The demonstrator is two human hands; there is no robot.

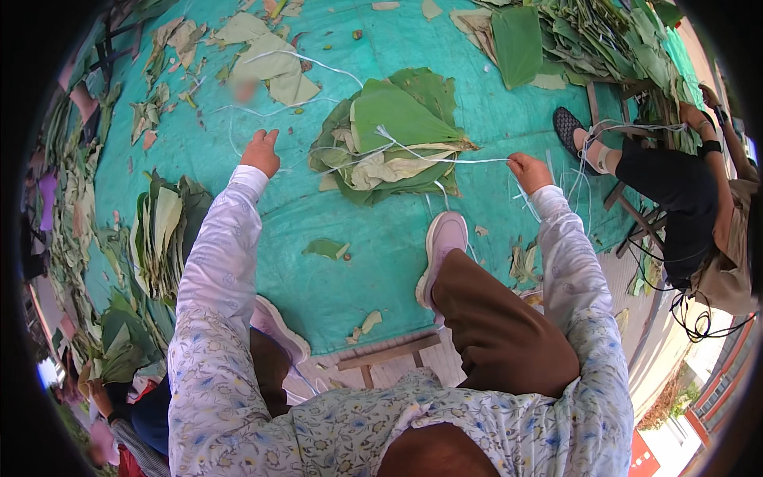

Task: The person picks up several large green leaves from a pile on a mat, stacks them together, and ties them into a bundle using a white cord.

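A stack of large green and partly dried leaves (399,131) lies on the teal ground sheet in front of me. White plastic string (417,156) crosses over the stack, with a loop or knot near its middle. Right of the stack, my right hand (530,172) pinches one end of the string, which runs taut to the leaves. My left hand (261,154) is held out left of the stack, its fingers partly spread; thin string passes close to it, and whether it grips any cannot be told. More white string (334,68) trails away at the stack's upper left.
A bundle of folded leaves (161,238) stands at left. More leaves are heaped at upper right (596,36) and along the left edge. A seated co-worker's shoe (569,131) and strings are at right. Below is a wooden stool (387,352); leaf scraps litter the teal sheet (351,250).
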